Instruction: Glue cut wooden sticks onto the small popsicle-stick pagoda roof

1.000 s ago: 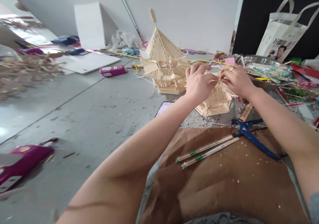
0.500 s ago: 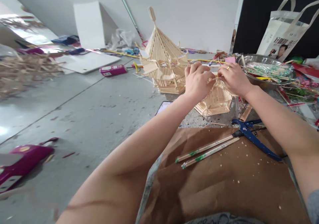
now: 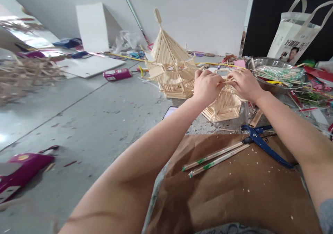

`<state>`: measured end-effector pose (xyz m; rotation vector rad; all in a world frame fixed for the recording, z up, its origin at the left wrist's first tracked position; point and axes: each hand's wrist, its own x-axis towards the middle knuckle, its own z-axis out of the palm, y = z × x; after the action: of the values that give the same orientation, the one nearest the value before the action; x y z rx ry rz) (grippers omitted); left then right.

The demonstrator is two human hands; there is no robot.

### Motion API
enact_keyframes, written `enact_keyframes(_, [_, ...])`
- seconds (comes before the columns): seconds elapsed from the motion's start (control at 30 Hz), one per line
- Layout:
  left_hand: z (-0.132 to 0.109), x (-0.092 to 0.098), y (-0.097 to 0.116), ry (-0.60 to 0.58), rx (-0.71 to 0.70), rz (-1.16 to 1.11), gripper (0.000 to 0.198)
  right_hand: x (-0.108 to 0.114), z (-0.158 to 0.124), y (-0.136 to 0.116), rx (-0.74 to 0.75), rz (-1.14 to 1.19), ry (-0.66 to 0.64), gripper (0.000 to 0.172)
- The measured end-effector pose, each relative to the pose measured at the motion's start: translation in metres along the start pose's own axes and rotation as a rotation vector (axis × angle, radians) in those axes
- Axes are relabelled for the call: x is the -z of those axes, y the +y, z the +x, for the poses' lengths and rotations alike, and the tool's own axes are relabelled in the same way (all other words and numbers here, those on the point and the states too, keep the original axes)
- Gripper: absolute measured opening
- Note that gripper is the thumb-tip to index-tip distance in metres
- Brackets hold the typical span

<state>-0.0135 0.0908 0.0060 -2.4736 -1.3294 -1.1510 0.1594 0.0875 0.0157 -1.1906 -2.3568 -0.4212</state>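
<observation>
A small model of thin wooden sticks stands on the floor in front of me. Over its top my left hand and my right hand come close together, fingers pinched on a short wooden stick that spans the gap between them. My fingers cover most of the stick and the upper part of the model; whether the stick touches the model I cannot tell. Just behind and left rises a taller stick pagoda with a pointed roof.
Blue-handled cutters and paper-wrapped chopsticks lie on brown paper over my lap. A steel bowl holds more wrapped chopsticks. Purple power strips, a phone, a tote bag and scattered wood lie around.
My hands stay over the small model, with only slight finger shifts. The stick between them shows a little more plainly. The whole view has moved very slightly.
</observation>
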Motion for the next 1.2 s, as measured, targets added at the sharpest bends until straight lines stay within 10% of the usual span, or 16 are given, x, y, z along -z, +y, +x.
enact_keyframes(1.2, [-0.0012, -0.0001, -0.0077, 0.006, -0.075, 0.011, 0.008, -0.0002, -0.0014, 0.0040, -0.027, 0.077, 0.022, 0.029])
